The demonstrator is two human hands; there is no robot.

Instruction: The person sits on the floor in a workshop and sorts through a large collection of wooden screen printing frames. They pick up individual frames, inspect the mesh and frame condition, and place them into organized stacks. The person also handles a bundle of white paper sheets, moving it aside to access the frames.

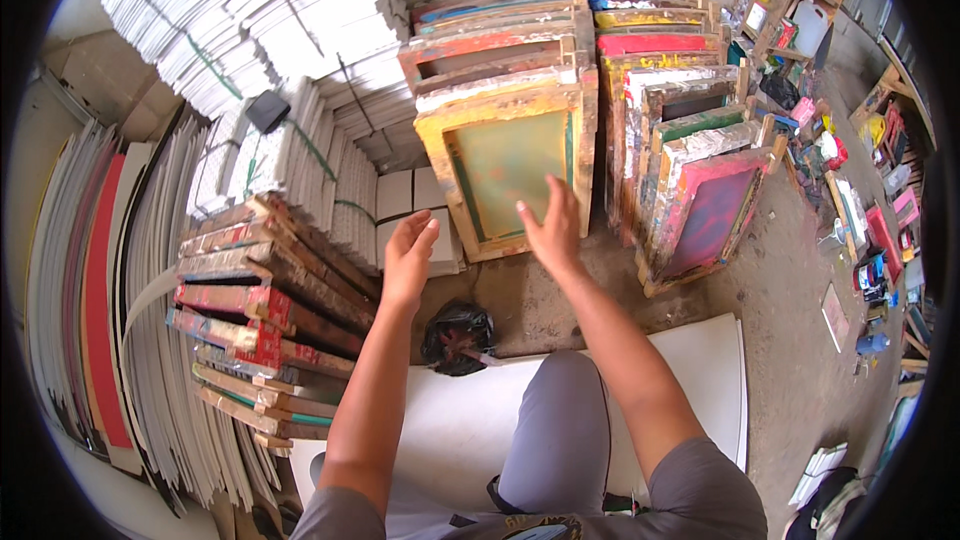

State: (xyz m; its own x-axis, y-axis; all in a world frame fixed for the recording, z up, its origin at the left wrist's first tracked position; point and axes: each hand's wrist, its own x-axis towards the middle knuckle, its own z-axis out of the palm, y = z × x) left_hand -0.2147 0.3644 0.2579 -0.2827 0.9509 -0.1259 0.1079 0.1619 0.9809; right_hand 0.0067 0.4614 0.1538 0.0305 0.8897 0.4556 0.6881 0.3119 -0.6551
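Both of my arms reach forward over my lap. My left hand (411, 248) is open in the air in front of a white stack of sheets (396, 193), its fingers loosely bent and nothing seen in them. My right hand (554, 228) is also open, thumb apart from the fingers, and overlaps the lower right part of a yellow-edged wooden screen frame (469, 208). Whether it touches that frame, I cannot tell. The frame's mesh (510, 165) looks greenish-yellow, and it leans at the front of a row of similar paint-stained frames.
A second row of frames ends in a pink one (705, 215) at right. More frames (265, 325) are piled at left, beside upright sheets (105, 290). A black plastic bag (455, 335) lies beyond a white board (690, 370). Paint containers and clutter (872, 275) line the right side.
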